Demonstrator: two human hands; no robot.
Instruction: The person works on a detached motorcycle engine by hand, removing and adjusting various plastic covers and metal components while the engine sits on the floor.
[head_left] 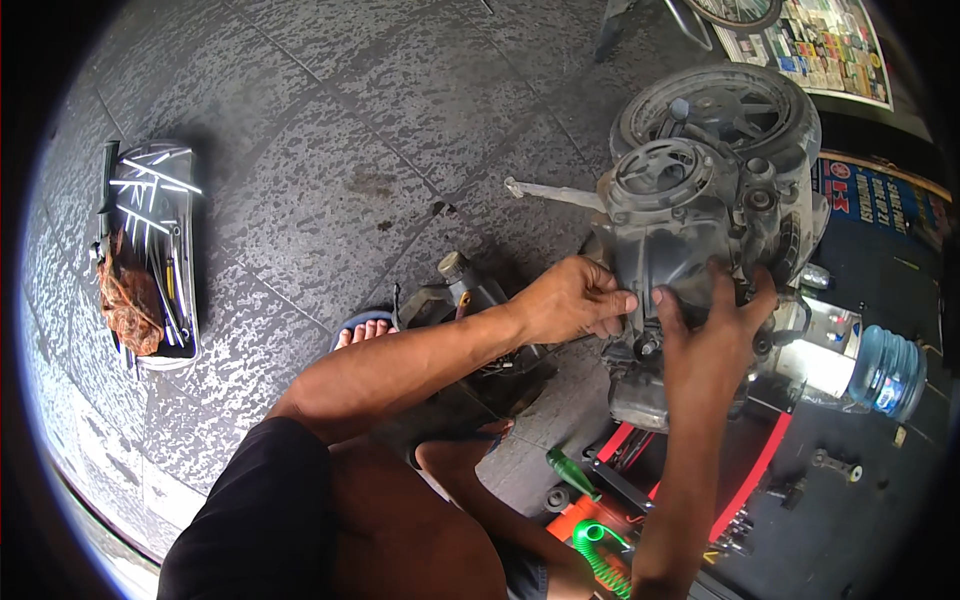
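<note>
Floor: grey speckled stone tiles [330,130] fill the upper and left part of the view, seen from above.
Scooter engine: a dusty grey engine case [680,230] with a round vented cover, right of centre, in front of the rear wheel [730,100]; both hands are on it.
Tool tray: a shallow metal tray [185,260] far to the left on the tiles, holding wrenches and a rust-brown rag [130,300], well apart from the engine.
Left arm: bare forearm reaches across from lower left toward the engine.
Left hand [570,300]: fingers curled, tips pressed on the case's left edge; whether it grips anything small cannot be told.
Right hand [715,335]: raised upright from below, fingers spread wide and laid flat against the lower front of the case.
Water bottle: a blue-tinted plastic bottle [885,370] lying right of the engine.
Air hose: a bright green coiled hose [598,555] at the bottom edge.
Foot: a sandalled foot [362,330] just left of the forearm.
</note>
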